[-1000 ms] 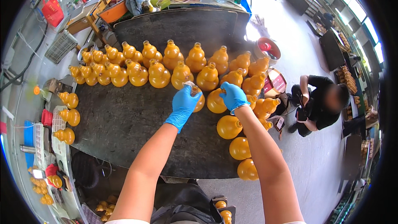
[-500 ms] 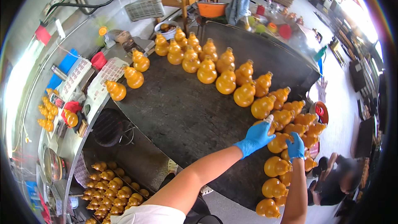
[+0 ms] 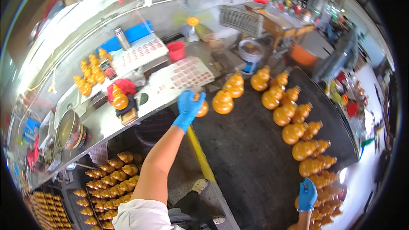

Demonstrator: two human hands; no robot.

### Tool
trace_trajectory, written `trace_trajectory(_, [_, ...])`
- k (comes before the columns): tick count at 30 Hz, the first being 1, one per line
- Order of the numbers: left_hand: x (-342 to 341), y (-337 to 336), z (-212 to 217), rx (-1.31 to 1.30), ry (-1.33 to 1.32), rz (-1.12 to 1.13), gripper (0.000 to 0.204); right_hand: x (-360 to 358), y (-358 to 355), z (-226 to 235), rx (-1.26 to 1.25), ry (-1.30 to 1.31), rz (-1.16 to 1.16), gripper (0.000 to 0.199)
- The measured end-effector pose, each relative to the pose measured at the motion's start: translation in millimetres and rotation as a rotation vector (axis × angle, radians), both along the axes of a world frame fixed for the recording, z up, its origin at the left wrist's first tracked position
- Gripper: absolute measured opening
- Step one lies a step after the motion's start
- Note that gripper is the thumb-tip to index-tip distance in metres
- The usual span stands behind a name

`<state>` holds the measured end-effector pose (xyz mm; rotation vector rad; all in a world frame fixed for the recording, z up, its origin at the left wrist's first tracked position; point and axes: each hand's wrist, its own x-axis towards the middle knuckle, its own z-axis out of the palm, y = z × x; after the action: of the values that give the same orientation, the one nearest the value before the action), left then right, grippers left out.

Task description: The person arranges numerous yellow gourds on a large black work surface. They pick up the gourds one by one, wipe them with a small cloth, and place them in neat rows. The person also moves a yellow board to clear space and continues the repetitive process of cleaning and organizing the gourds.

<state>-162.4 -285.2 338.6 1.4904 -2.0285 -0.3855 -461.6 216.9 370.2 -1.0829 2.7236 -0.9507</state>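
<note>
My left hand (image 3: 188,107), in a blue glove, is closed round the top of an amber gourd-shaped bottle (image 3: 202,109) at the left end of the dark table (image 3: 243,153). Its fingers hide the bottle's neck. Beside it stand two similar gourd bottles (image 3: 223,102), close together. Over at the lower right, my right hand (image 3: 307,195), also gloved in blue, has its fingers curled together above a crowd of gourd bottles (image 3: 326,194). Whatever those fingers hold, if anything, is hidden. A double row of gourd bottles (image 3: 295,133) lines the table's far right side.
A metal counter (image 3: 106,123) runs along the left, bearing a white sheet of small labels (image 3: 187,74), a red cup (image 3: 176,51), a pot (image 3: 69,130) and a gourd bottle on a stand (image 3: 119,101). Below, many gourd bottles (image 3: 115,181) stand in rows. A white bucket (image 3: 250,55) is at the back.
The view has swung left. My left hand has gone from the bottles on the right to one at the table's left end. My right hand remains by the right-hand bottles.
</note>
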Motion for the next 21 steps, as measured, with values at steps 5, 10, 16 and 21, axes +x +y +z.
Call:
trace_trajectory(5, [6,-38,-45,-0.228,0.457,-0.192,0.025,54,-228,4,0.032,-0.388,0.342,0.037])
trace_trajectory(10, [-8,-57,-50,-0.082,0.710,-0.238,0.022,102,-386,-2,0.125,-0.062,0.579,0.060])
trace_trajectory(16, [-13,-64,-59,-0.045,0.810,-0.282,0.019,107,-470,-58,0.129,0.111,0.685,0.068])
trace_trajectory(21, [-8,-67,-50,0.016,0.643,-0.131,0.016,139,-479,-46,0.113,-0.024,0.507,0.046])
